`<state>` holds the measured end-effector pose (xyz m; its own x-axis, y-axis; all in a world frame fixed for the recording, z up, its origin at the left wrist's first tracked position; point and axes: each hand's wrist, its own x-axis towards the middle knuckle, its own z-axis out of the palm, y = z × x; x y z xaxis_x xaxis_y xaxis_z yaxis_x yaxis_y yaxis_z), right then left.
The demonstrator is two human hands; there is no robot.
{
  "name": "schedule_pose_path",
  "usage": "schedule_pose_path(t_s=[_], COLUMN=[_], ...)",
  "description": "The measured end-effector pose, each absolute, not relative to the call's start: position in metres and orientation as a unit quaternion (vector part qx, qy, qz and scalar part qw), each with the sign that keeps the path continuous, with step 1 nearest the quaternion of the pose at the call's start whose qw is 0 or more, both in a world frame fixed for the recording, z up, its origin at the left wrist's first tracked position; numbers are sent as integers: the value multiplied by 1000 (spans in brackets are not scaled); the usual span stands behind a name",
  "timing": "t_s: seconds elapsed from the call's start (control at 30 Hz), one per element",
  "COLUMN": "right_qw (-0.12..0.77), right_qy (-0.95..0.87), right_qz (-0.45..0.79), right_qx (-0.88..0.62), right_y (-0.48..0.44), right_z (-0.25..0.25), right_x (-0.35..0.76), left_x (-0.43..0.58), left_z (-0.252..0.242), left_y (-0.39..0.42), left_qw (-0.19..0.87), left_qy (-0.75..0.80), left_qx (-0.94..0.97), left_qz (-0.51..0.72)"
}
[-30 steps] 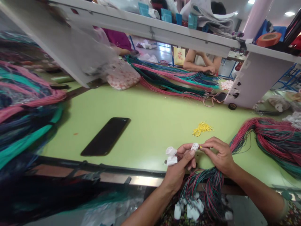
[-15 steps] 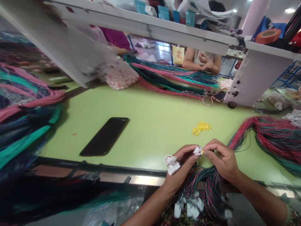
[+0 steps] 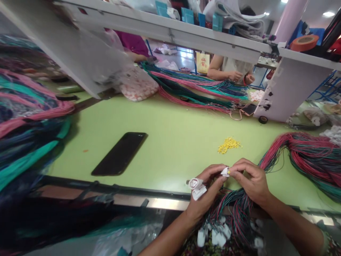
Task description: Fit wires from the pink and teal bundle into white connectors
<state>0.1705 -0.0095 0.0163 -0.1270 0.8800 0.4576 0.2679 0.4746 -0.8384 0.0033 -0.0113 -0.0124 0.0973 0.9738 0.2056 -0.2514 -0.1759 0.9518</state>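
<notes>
Between the thumb and fingers of my left hand [image 3: 204,192] is a small white connector [image 3: 225,171]. More white connectors [image 3: 197,188] stick out at the back of that same hand. My right hand [image 3: 252,181] pinches a tiny yellow piece [image 3: 229,172] against the connector's open end; how deep it sits I cannot tell. Below the hands hangs a bundle of red, green and dark wires [image 3: 237,208], with several white connectors [image 3: 220,234] at its ends. A little pile of yellow pieces [image 3: 229,145] lies on the green table beyond my right hand.
A black phone [image 3: 119,153] lies on the green table [image 3: 170,142]. Wire bundles are heaped at the left [image 3: 32,117] and right [image 3: 309,156], and more wires [image 3: 197,87] lie at the back. A shelf [image 3: 170,33] spans above. Across the table a person's hands [image 3: 241,77] show.
The white connector in my left hand has turned slightly, and the connectors behind it have tilted. My right hand stays at its end. Across the table, the other person's hands have moved lower.
</notes>
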Motion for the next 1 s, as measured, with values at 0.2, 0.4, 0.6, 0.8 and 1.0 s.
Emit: schedule_pose_path(t_s=[0.2,0.4,0.6,0.8,1.0], right_qw=[516,514,521,485,448], right_qy=[-688,-685,-652,-534,-559], right_qz=[297,302,350,517,530], right_qx=[-415,-418,-427,-461,-454], right_y=[-10,-11,-9,-3,-3], right_z=[16,17,13,11,7], right_x=[171,171,170,170,172], left_x=[4,5,5,4,8], left_z=[-10,-11,-12,-9,-13], left_y=[-12,-11,-10,-11,-12], left_qw=[545,535,522,515,579], left_qy=[365,357,354,361,380], left_qx=[499,504,511,530,479], left_qz=[566,575,584,570,540])
